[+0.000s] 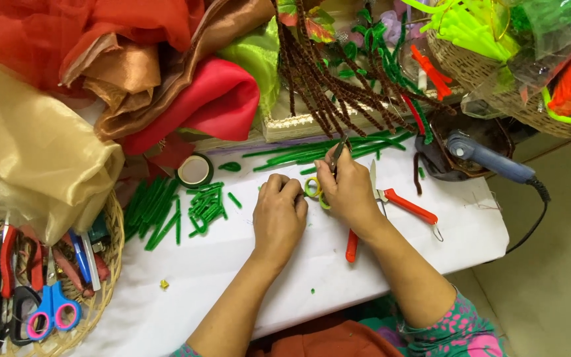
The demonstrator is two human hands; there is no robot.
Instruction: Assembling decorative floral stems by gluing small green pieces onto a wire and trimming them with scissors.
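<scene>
Right hand (346, 192) was closed around a small dark tool (338, 153), apparently narrow pliers or snips; the exact kind could not be told. The tool's tip pointed up and away from the person, its long axis nearly upright in the head view with a slight lean to the right.

Left hand (279, 213) was curled, fingertips pinched on a small yellow-green ring (312, 190) of pipe cleaner. The ring sat between the two hands, touching both, just above the white bench (232, 277). It lay just right of the left hand and just below-left of the tool tip; the right hand was the nearer to the tip, the left the nearer to the ring.

Just right of the right hand lay red-handled pruning shears (401, 205), blade toward the far side and handles splayed, the lower one passing under the wrist. Beyond the hands, long green pipe cleaners (318, 153) lay roughly crosswise. Left of the left hand were short cut green pieces (206, 205), a pile of longer green lengths (153, 211) and a roll of green tape (194, 170).

Farther out: a wicker basket (110, 258) of scissors at left, draped satin fabrics (133, 73) behind it, brown pipe cleaners (338, 86) hanging at centre, a blue glue gun (490, 158) at right.
</scene>
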